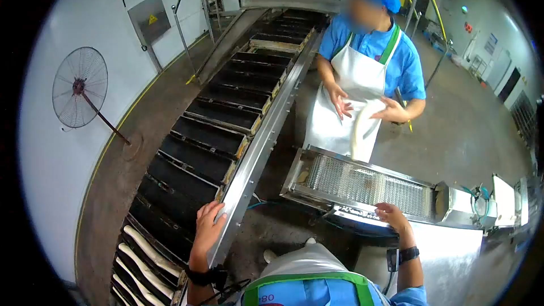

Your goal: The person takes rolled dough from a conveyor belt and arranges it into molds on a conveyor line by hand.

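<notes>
My left hand (209,228) rests on the metal side rail (262,161) of the tray conveyor, its fingers stretched toward the dark trays (190,177). Nothing shows in its grasp. Over the near edge of the mesh belt (362,184), my right hand (392,216) is held with its fingers apart and holds nothing that I can see. Several long white strips (148,269) lie in the trays at the lower left, below my left hand. Across the mesh belt, a co-worker holds another long pale strip (359,130), which hangs down toward the belt.
A co-worker (368,51) in blue with a white apron stands beyond the mesh belt. On the left, a fan (80,86) stands near the wall. Metal machine housing (456,207) sits at the belt's right end. A cable (258,203) crosses between the two conveyors.
</notes>
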Motion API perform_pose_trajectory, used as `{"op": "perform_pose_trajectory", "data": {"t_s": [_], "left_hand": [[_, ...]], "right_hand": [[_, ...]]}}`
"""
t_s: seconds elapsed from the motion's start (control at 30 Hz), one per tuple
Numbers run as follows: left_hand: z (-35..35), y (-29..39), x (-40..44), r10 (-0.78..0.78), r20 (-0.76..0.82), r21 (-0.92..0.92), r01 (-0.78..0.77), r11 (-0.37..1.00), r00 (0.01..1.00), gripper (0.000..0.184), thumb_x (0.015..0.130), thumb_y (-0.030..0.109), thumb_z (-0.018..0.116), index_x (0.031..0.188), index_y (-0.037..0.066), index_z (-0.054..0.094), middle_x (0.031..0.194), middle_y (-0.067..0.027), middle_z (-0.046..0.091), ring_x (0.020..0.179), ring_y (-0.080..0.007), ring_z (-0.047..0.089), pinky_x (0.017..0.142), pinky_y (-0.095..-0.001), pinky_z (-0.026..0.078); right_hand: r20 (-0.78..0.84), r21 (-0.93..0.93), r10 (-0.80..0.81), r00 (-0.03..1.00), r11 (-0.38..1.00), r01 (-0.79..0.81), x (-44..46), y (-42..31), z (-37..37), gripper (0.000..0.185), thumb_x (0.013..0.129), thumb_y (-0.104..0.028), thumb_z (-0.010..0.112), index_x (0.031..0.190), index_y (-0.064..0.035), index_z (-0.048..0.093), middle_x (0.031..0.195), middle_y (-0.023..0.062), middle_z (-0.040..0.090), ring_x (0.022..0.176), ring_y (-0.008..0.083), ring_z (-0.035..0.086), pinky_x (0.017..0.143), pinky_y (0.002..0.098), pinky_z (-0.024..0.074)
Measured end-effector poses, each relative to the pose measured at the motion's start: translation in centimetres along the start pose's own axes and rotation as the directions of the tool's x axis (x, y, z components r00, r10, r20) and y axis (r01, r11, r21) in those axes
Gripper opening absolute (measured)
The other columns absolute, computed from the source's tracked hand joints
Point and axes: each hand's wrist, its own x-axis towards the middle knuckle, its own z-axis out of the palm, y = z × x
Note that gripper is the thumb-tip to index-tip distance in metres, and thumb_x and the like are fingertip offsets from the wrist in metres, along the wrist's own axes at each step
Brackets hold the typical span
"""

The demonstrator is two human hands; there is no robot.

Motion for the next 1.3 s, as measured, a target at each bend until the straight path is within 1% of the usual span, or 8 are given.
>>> {"op": "perform_pose_trajectory", "data": {"t_s": [0.23, 0.63, 0.77, 1.0, 1.07, 1.13, 1.17, 1.3], "left_hand": [[2.1, 3.1, 3.5, 0.103, 0.041, 0.042, -0.105, 0.994, 0.994, 0.030, 0.075, 0.022, 0.051, 0.102, 0.007, 0.052, 0.111, -0.0117, 0.044, 0.106, -0.0278, 0.033, 0.090, -0.0344, 0.027], [6.7, 5.1, 9.5, 0.055, 0.073, -0.026, -0.053, 0.998, 0.996, 0.031, 0.075, 0.023, 0.052, 0.101, 0.008, 0.053, 0.108, -0.0132, 0.046, 0.105, -0.0287, 0.035, 0.089, -0.0356, 0.028], [7.7, 4.9, 11.6, 0.050, 0.088, -0.003, -0.050, 0.999, 0.995, 0.030, 0.075, 0.023, 0.052, 0.101, 0.008, 0.052, 0.108, -0.0131, 0.046, 0.105, -0.0288, 0.035, 0.089, -0.0362, 0.028], [7.7, 6.2, 15.5, 0.039, 0.183, -0.030, -0.035, 0.999, 0.982, 0.030, 0.075, 0.020, 0.050, 0.102, 0.007, 0.051, 0.110, -0.0124, 0.045, 0.106, -0.0291, 0.034, 0.089, -0.0355, 0.027], [7.6, 7.2, 16.7, 0.055, 0.225, -0.053, -0.044, 0.998, 0.973, 0.028, 0.077, 0.017, 0.049, 0.103, 0.007, 0.050, 0.110, -0.0128, 0.044, 0.108, -0.0283, 0.033, 0.091, -0.0348, 0.026], [7.9, 6.3, 18.7, 0.149, 0.294, -0.067, -0.135, 0.989, 0.944, 0.028, 0.079, 0.018, 0.047, 0.104, 0.007, 0.050, 0.112, -0.0130, 0.043, 0.109, -0.0278, 0.032, 0.092, -0.0348, 0.025], [8.1, 5.8, 19.6, 0.170, 0.271, -0.079, -0.154, 0.985, 0.948, 0.028, 0.080, 0.019, 0.045, 0.105, 0.007, 0.049, 0.113, -0.0131, 0.042, 0.110, -0.0273, 0.031, 0.093, -0.0349, 0.024], [8.4, 6.7, 20.0, 0.060, 0.383, -0.075, -0.034, 0.997, 0.922, 0.030, 0.083, 0.023, 0.041, 0.108, 0.007, 0.048, 0.120, -0.0121, 0.035, 0.113, -0.0263, 0.029, 0.093, -0.0362, 0.023]], "right_hand": [[0.025, -0.001, -0.008, 1.000, 1.000, 0.008, 1.8, -1.0, -3.3, 0.031, 0.077, -0.018, 0.054, 0.102, 0.0009, 0.050, 0.092, 0.0094, 0.055, 0.080, 0.0159, 0.052, 0.065, 0.0261, 0.0453], [-0.048, -0.156, 0.055, 0.997, 0.986, -0.062, 9.0, -1.3, -7.4, 0.036, 0.073, -0.027, 0.055, 0.100, -0.0022, 0.053, 0.090, 0.0109, 0.058, 0.080, 0.0187, 0.055, 0.068, 0.0271, 0.0443], [-0.004, -0.337, -0.064, 0.998, 0.940, 0.058, 12.3, -2.3, -7.8, 0.035, 0.076, -0.025, 0.056, 0.101, -0.0011, 0.051, 0.092, 0.0111, 0.057, 0.081, 0.0179, 0.055, 0.066, 0.0278, 0.0449], [-0.087, -0.302, 0.019, 0.996, 0.952, -0.045, 14.4, -4.4, -8.8, 0.034, 0.075, -0.023, 0.056, 0.102, -0.0027, 0.051, 0.092, 0.0123, 0.058, 0.080, 0.0204, 0.056, 0.063, 0.0293, 0.0459], [-0.139, -0.450, -0.126, 0.982, 0.892, 0.051, 15.7, -0.4, -9.9, 0.045, 0.072, -0.042, 0.054, 0.101, -0.0077, 0.053, 0.093, 0.0130, 0.057, 0.087, 0.0257, 0.054, 0.075, 0.0328, 0.0429], [-0.113, -0.466, 0.072, 0.991, 0.877, -0.117, 15.3, -2.3, -10.3, 0.054, 0.071, -0.047, 0.052, 0.105, -0.0060, 0.049, 0.094, 0.0148, 0.056, 0.089, 0.0284, 0.053, 0.077, 0.0357, 0.0411], [-0.071, -0.628, -0.078, 0.994, 0.778, 0.017, 16.9, 0.8, -10.7, 0.055, 0.071, -0.047, 0.052, 0.104, -0.0038, 0.049, 0.092, 0.0160, 0.056, 0.087, 0.0296, 0.053, 0.075, 0.0371, 0.0415], [-0.145, -0.430, 0.078, 0.986, 0.893, -0.133, 14.0, 0.6, -10.4, 0.049, 0.073, -0.039, 0.054, 0.106, -0.0017, 0.048, 0.101, 0.0172, 0.052, 0.091, 0.0318, 0.050, 0.079, 0.0368, 0.0400]]}}
